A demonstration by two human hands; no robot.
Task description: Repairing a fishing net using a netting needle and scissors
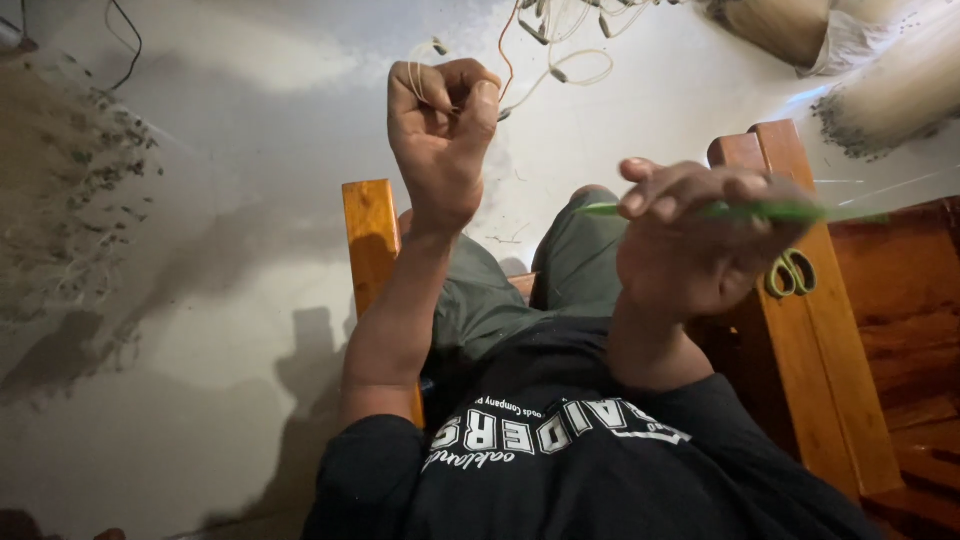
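Observation:
I look down at my lap while sitting in a wooden chair point(372, 240). My left hand point(440, 130) is raised in a fist, with thin white wire point(418, 75) wound around its fingers. That wire runs up toward a tangle of white and orange wires point(560, 40) on the floor. My right hand point(700, 245) pinches a thin green strip point(760, 211) that lies level and points right. A pair of scissors with green handles point(791, 273) rests on the right armrest point(810, 330), just past my right hand.
The pale concrete floor point(200, 330) has scattered debris and plant bits at left point(80, 200). Sacks or bundles point(850, 50) lie at top right. A dark wooden surface point(910, 300) stands at the right, beside the chair.

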